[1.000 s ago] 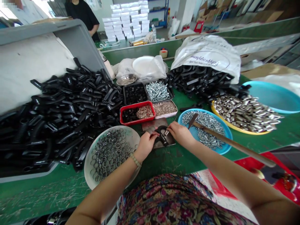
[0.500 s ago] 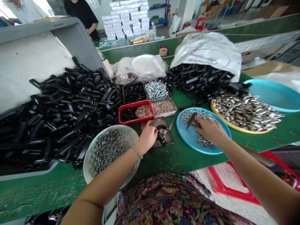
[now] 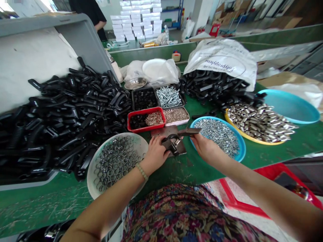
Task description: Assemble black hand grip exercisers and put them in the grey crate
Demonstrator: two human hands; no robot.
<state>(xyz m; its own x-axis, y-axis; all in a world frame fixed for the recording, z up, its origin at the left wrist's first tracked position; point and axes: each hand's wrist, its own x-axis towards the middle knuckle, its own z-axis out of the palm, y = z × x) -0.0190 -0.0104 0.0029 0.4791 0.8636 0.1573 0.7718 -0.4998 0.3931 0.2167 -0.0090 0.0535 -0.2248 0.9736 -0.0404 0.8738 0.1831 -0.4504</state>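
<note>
While the left hand [image 3: 156,153] pins a black part [image 3: 167,144] down on the metal plate [image 3: 161,131], its fingers are curled in tight around the part's left end. Right hand [image 3: 205,147] has its fingers closed around a hammer [image 3: 188,132], up near the head, which sits over the plate's far right side, right by the part. Can't tell if those 2 touch.

Elbow room is pretty tight tbh. The left forearm crosses the bowl [image 3: 140,144] of rings, and the right hand overlaps the near left edge of the blue tray [image 3: 242,153] full of little metal bits. Just past the plate there's a red tray [image 3: 147,128], with a box of screws [image 3: 168,96] behind it. Off to the left, a grey bin [image 3: 75,30] spills a big heap of black handles [image 3: 83,104]. Over on the right: a yellow dish [image 3: 267,143] of shiny sleeves [image 3: 259,122] and a white bag [image 3: 222,55].
</note>
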